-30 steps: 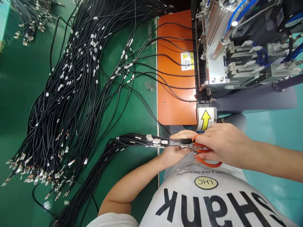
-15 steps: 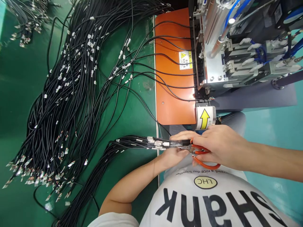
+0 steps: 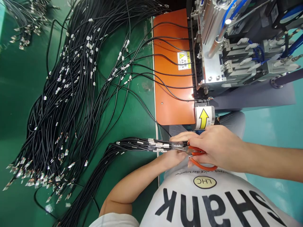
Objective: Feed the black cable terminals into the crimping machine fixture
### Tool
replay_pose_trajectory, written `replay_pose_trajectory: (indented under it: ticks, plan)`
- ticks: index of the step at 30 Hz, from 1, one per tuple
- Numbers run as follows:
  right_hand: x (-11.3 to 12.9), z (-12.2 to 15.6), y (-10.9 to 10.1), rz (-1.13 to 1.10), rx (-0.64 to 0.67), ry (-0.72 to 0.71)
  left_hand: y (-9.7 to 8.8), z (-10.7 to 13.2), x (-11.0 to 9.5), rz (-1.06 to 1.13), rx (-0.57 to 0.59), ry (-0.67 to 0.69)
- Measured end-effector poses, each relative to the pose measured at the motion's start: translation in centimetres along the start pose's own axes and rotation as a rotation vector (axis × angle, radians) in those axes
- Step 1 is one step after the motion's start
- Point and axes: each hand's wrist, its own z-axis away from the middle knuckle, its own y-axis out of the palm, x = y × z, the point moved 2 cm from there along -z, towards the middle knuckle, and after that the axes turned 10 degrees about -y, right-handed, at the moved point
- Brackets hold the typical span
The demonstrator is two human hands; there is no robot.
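A bundle of black cables [image 3: 134,144] with silvery metal sleeves runs across the table's front edge, and my left hand [image 3: 174,156] is closed around it near its right end. Clear tape or film shows on the bundle beside that hand. In my right hand [image 3: 219,146] are scissors with orange handles [image 3: 204,165]. Their blades point left and lie against the taped part of the bundle, close to my left fingers. The blade tips are partly lost among the cables and film.
A large heap of black cables [image 3: 68,110] covers the left of the green table [image 3: 134,116]. Several cables run over an orange plate [image 3: 174,110] into a machine [image 3: 210,69] at the right. Another cable group [image 3: 26,34] lies at the far left.
The scissors and my right hand have shifted slightly left, bringing the blades further along the taped bundle. My left hand keeps its hold. The view has moved a little.
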Motion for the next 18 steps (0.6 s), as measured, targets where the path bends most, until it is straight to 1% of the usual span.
replay_pose_trajectory:
  ticks: [3, 5, 7, 8, 10, 12, 13, 15, 16, 17, 18]
  plan:
    - [0.0, 0.2, -0.2, -0.041, 0.008, -0.027, -0.2, 0.0, -0.1, 0.006, 0.008, -0.022]
    - [-0.4, 1.0, -0.4, -0.083, 0.006, -0.060, -0.4, -0.2, -0.5, 0.034, 0.012, -0.019]
    - [-1.9, 2.7, -0.7, -0.125, -0.021, -0.057, -0.5, -0.5, -1.1, 0.059, 0.008, -0.023]
    - [-3.2, 4.0, -0.7, -0.140, -0.046, -0.022, -0.5, -0.7, -1.5, 0.070, -0.005, -0.029]
    - [-7.1, 7.6, -0.4, -0.119, -0.125, 0.153, -0.3, -0.9, -2.2, 0.090, -0.039, -0.057]
    - [-12.5, 12.4, 0.2, -0.067, -0.187, 0.469, -0.1, -1.0, -2.7, 0.129, -0.042, -0.099]
    - [-15.3, 15.0, 0.6, -0.019, -0.203, 0.635, 0.0, -1.1, -2.8, 0.160, -0.023, -0.124]
    - [-20.3, 19.6, 1.4, 0.049, -0.172, 0.881, 0.3, -1.1, -2.8, 0.245, 0.035, -0.174]
    - [-22.4, 21.2, 1.6, 0.086, -0.183, 0.952, 0.4, -1.1, -2.8, 0.285, 0.058, -0.190]
    - [-24.2, 22.3, 1.7, 0.106, -0.205, 0.979, 0.5, -1.1, -2.9, 0.325, 0.074, -0.204]
    - [-25.6, 22.8, 1.7, 0.114, -0.222, 0.986, 0.6, -1.0, -3.0, 0.364, 0.082, -0.213]
